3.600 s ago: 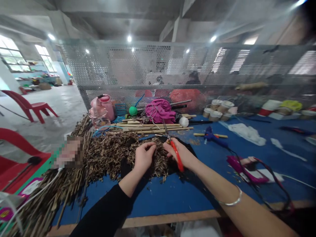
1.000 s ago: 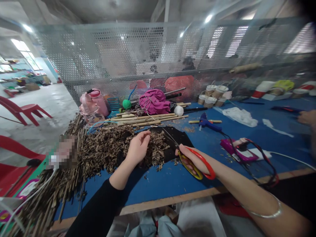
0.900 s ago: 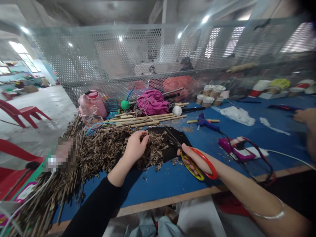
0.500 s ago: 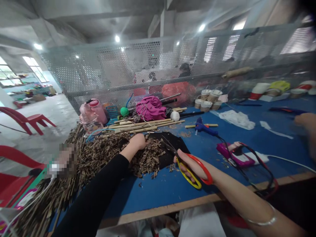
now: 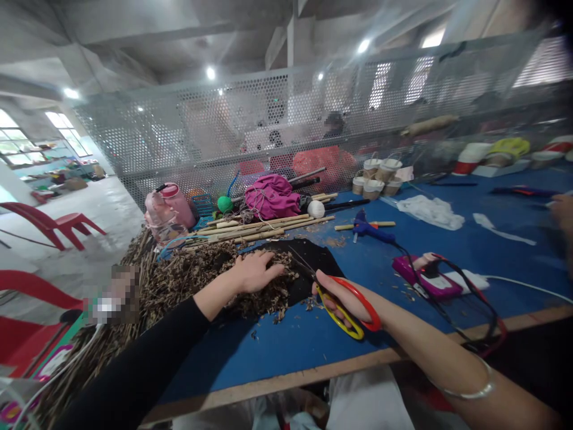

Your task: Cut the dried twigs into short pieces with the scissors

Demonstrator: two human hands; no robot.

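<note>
My left hand lies palm down on a heap of dried brown plant stalks, fingers spread. Its palm side is hidden. My right hand is closed around scissors with one red and one yellow handle. The thin blades point up and left over a black cloth, near the right end of the heap. Bundled stems of the dried plants run down to the lower left.
On the blue table lie bamboo sticks, a blue glue gun and a magenta power strip with cords. Behind are a pink bottle, magenta cloth and paper cups. Another person's hand shows at right.
My left hand has gone from a raised, curled pose to dipping into the heap, then flattening with fingers spread. The right hand's scissors turned to show both handles and moved slightly left.
</note>
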